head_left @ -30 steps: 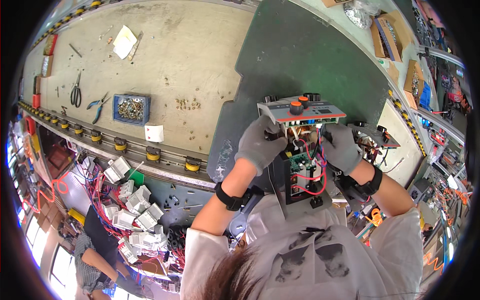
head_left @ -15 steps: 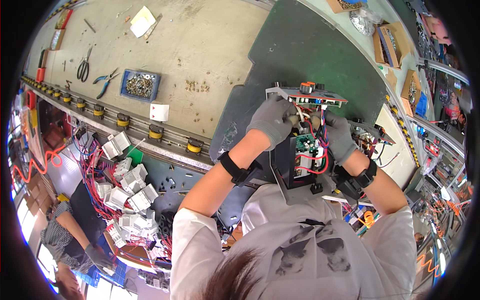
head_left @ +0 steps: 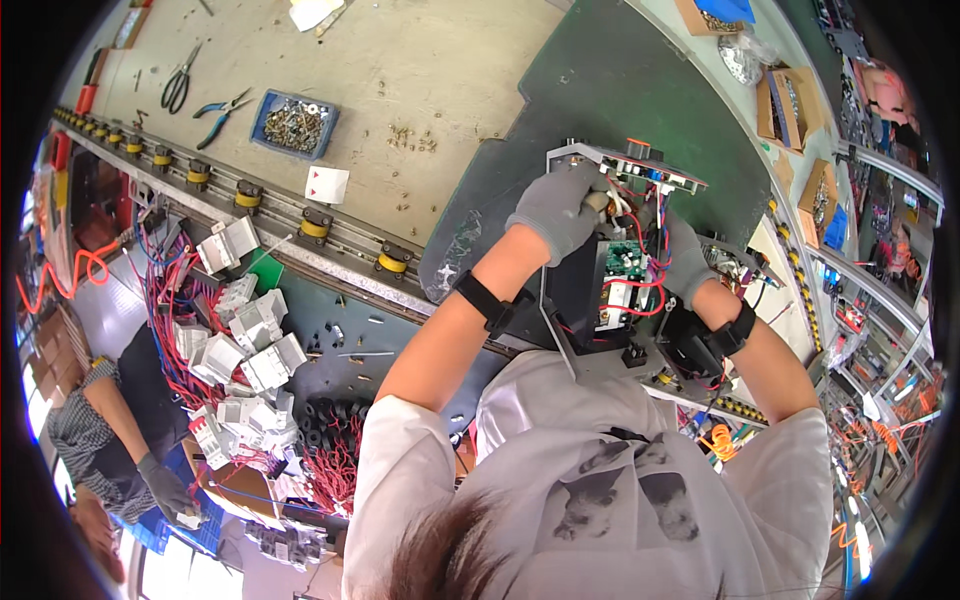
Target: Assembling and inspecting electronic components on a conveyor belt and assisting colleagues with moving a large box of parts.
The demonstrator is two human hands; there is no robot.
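Note:
A half-assembled electrical device (head_left: 576, 312) with a dark metal chassis stands in front of me. At its far end is a tilted control panel (head_left: 655, 172) with knobs. Between my hands a green circuit board (head_left: 627, 260) shows, with red and blue wires (head_left: 655, 290) looping beside it. My left hand (head_left: 560, 212), in a grey glove with bare fingertips, is closed at the left side behind the panel, its fingertips pinched among the wires. My right hand (head_left: 685, 262), likewise gloved, reaches in from the right behind the wires; its fingers are hidden.
A blue tray of small screws (head_left: 294, 124), pliers (head_left: 221, 117) and scissors (head_left: 180, 83) lie on the far left table. A roller rail (head_left: 316, 225) runs along its edge. White housings with wires (head_left: 258, 318) pile at left, near a co-worker's gloved hand (head_left: 165, 487). Cardboard boxes (head_left: 787, 108) stand right.
My head view has shifted, so the table slides up and right. The panel tilts more, and my right hand's fingers have gone deeper behind the wires. The left hand stays by the panel.

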